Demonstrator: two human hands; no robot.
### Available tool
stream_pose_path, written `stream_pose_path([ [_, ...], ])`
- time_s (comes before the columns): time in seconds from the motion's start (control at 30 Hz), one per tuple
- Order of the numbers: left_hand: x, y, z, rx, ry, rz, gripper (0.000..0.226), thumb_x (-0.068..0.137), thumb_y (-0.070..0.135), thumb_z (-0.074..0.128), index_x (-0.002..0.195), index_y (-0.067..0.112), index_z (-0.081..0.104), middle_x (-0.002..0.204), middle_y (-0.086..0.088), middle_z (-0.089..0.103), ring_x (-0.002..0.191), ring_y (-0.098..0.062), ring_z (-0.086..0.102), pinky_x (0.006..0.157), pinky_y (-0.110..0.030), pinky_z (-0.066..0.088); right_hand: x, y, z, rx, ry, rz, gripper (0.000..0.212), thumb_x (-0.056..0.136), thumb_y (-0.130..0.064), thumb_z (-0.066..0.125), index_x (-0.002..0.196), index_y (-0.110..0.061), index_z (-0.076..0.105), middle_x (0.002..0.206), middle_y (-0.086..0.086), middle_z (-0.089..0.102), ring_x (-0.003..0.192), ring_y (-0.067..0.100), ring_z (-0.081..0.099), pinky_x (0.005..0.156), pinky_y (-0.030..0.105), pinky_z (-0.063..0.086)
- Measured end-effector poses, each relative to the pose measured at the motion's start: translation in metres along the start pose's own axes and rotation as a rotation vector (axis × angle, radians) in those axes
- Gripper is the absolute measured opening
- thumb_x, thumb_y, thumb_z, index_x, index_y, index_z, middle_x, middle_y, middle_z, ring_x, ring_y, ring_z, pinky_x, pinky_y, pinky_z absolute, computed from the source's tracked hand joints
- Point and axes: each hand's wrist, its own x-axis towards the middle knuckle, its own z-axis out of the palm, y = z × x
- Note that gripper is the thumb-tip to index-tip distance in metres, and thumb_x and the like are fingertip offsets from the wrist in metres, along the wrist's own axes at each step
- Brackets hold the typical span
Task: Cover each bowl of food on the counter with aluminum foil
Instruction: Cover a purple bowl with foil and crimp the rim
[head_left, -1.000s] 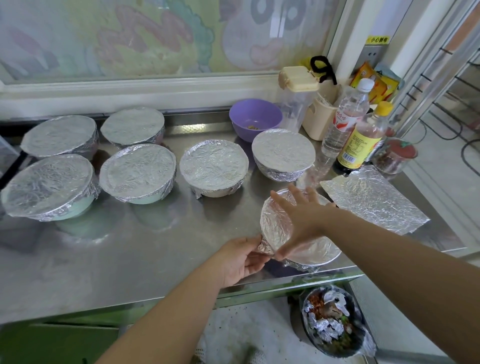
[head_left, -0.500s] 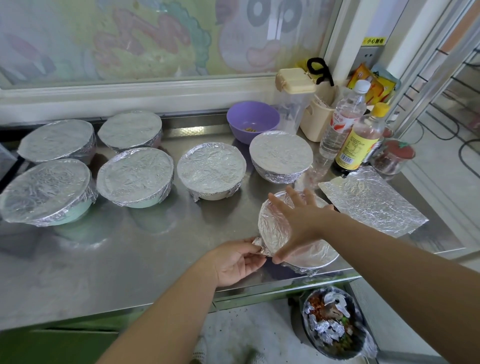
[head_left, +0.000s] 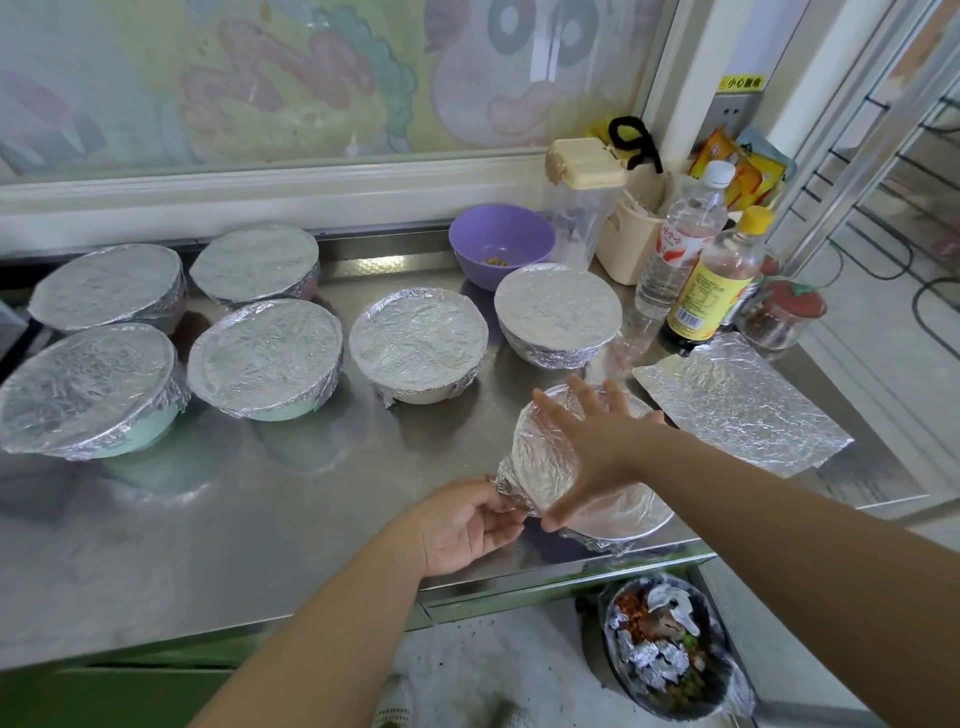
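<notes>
front bowl (head_left: 621, 514): upright at front edge of table (head_left: 260, 519), top wrapped in wrinkled foil | six other bowls (head_left: 418, 338): upright, foil-covered, spread from left to middle | purple bowl (head_left: 501, 244): uncovered, at back | foil sheet (head_left: 737, 400): flat, crinkled, right of front bowl
</notes>
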Motion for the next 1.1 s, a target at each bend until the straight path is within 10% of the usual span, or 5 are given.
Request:
stream_pose_path([
  [0.57, 0.010, -0.001, 0.028, -0.237, 0.316, -0.023, 0.012, 0.091, -0.003, 0.063, 0.104, -0.005, 0.063, 0.089, -0.017, 0.067, 0.072, -0.021, 0.064, 0.052, -0.025, 0.058, -0.002, -0.001, 0.000, 0.007, 0.003, -0.001, 0.154, 0.044, -0.086, 0.079, 0.146, -0.053, -0.032, 0.159, -0.003, -0.041, 0.146, 0.042, -0.033, 0.104, 0.087, 0.003],
  [0.8, 0.008, -0.001, 0.009, -0.153, 0.252, -0.133, 0.013, 0.092, 0.014, 0.069, 0.083, 0.008, 0.062, 0.062, -0.002, 0.055, 0.052, -0.008, 0.050, 0.041, -0.016, 0.040, -0.001, -0.001, 0.000, 0.001, 0.001, -0.004, 0.153, 0.045, -0.087, 0.077, 0.146, -0.052, -0.033, 0.158, -0.003, -0.042, 0.145, 0.043, -0.034, 0.103, 0.087, 0.000],
  [1.1, 0.004, -0.005, -0.001, -0.090, 0.041, 0.031, 0.024, 0.095, -0.002, 0.058, 0.119, -0.002, 0.062, 0.097, -0.012, 0.071, 0.086, -0.016, 0.068, 0.071, -0.024, 0.060, -0.001, 0.000, 0.001, 0.003, -0.004, 0.001, 0.153, 0.045, -0.087, 0.077, 0.145, -0.053, -0.033, 0.157, -0.004, -0.043, 0.145, 0.042, -0.034, 0.104, 0.087, 0.001],
])
